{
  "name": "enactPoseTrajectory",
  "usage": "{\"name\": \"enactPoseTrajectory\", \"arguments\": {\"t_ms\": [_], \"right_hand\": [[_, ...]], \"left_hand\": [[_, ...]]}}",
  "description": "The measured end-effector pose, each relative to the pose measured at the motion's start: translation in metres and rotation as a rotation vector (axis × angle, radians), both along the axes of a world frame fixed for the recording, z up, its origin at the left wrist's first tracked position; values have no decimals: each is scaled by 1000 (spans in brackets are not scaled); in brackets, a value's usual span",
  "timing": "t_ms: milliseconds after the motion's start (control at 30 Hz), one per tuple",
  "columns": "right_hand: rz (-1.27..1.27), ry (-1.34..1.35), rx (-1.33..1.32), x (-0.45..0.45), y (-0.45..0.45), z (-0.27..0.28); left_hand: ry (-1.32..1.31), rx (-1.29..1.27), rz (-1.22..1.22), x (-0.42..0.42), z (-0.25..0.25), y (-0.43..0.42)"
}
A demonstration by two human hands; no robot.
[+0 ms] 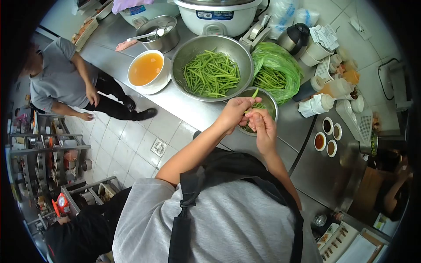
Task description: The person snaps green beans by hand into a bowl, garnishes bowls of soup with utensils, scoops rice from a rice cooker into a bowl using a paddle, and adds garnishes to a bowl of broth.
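Both my hands meet above a small metal bowl (272, 101) at the counter's edge. A green bean (255, 93) sticks up from my left hand (236, 115), whose fingers are pinched round it. My right hand (263, 128) is closed against the left fingertips, also gripping the bean at its lower part. Some green bits show in the small bowl, partly hidden by my hands. Just beyond stands a large perforated metal colander (179, 65) with many green beans (210, 72). To its right, an open green plastic bag (287, 70) holds more beans.
A bowl of orange liquid (146, 69) stands left of the colander, near a metal pot (164, 41). Rice cookers (217, 19) line the back. Squeeze bottles (315, 105) and small sauce dishes (327, 126) are at right. Another person (66, 74) stands at left; a dark sleeve (83, 232) shows lower left.
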State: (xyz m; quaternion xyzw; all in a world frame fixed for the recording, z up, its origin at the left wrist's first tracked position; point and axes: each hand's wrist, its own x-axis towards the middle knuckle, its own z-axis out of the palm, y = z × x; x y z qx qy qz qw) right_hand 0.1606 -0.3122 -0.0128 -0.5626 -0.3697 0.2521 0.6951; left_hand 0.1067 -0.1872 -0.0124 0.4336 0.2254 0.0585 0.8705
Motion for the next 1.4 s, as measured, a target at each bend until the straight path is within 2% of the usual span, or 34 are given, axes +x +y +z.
{"name": "enactPoseTrajectory", "arguments": {"t_ms": [67,133,167,200,233,300,333,400,433,467,500,533,567,633,667,700,733,767,800,867,967,1067,1167,1400], "right_hand": [[-67,-178,-151,8,0,7],[-165,-402,-328,21,4,8],[-210,-510,-418,28,7,8],[-377,-870,-475,35,11,-1],[-542,-1232,-527,41,15,-11],[-719,-1513,-768,43,16,-17],[-711,-1235,-765,43,17,-17],[-658,-677,-726,33,28,-13],[-615,-547,-847,21,44,-5],[-569,-415,-960,8,61,6],[-522,-280,-1072,-5,78,10],[-332,-168,-862,-23,97,2],[-149,-56,-649,-43,120,-9],[181,346,-532,-86,179,-26],[226,393,-533,-101,203,-38],[270,438,-533,-113,224,-52],[205,487,-539,-122,244,-68],[139,534,-545,-126,262,-80],[78,523,-533,-128,279,-83],[-41,497,-507,-125,307,-87],[-61,523,-404,-116,331,-116],[-78,619,-466,-120,341,-99],[-123,692,-410,-132,345,-86],[-169,761,-326,-137,347,-83]], "left_hand": [[-8,131,24,1,-12,20],[44,492,124,5,-8,51],[116,735,52,7,-5,73],[192,975,-22,5,2,92],[211,1202,65,2,-3,106],[236,1657,252,-4,-15,139],[218,1557,205,-17,5,162],[166,1478,376,-48,38,213],[92,1408,487,-65,41,247],[138,1336,549,-87,47,279],[73,1291,629,-107,25,328],[111,1226,696,-126,20,359],[206,1272,691,-146,7,391],[364,878,547,-172,-37,437],[441,642,446,-181,-53,449],[444,616,341,-185,-78,458],[444,588,236,-185,-95,462],[456,442,140,-181,-84,452],[265,311,166,-179,-95,450],[241,299,152,-174,-81,442],[169,299,91,-172,-82,445],[150,227,65,-174,-74,446],[230,135,37,-174,-69,448],[189,46,-11,-177,-68,446]]}}
